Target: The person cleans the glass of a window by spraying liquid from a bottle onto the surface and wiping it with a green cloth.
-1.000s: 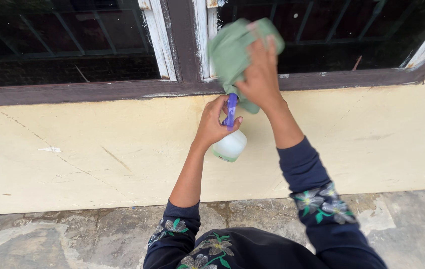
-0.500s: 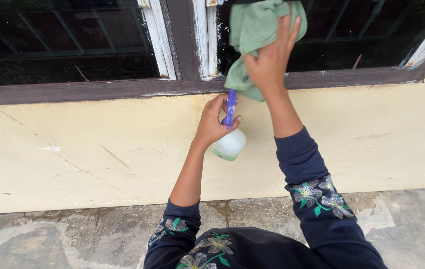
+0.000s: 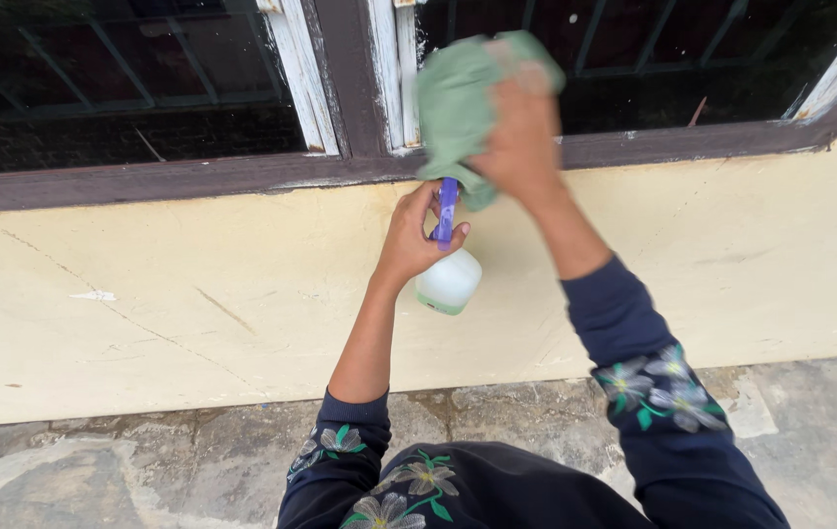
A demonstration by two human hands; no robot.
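Observation:
My left hand [image 3: 412,240] grips a spray bottle [image 3: 449,278] with a white body and a purple trigger head, held against the cream wall just under the window sill. My right hand [image 3: 519,132] presses a green cloth [image 3: 456,108] against the lower left part of the dark window pane [image 3: 654,59], beside the white-painted frame post [image 3: 391,73]. The right hand and cloth are blurred from motion. The cloth hangs down over the brown sill and touches the top of the sprayer.
A brown sill [image 3: 173,176] runs across under two dark panes with bars behind them. Below it is a cracked cream wall [image 3: 144,304]. A rough stone floor [image 3: 95,470] lies at the bottom. My dark blue flowered sleeves reach up from below.
My right hand with the cloth has swept down and left on the pane from its higher position half a second ago. The left hand and bottle have stayed nearly still.

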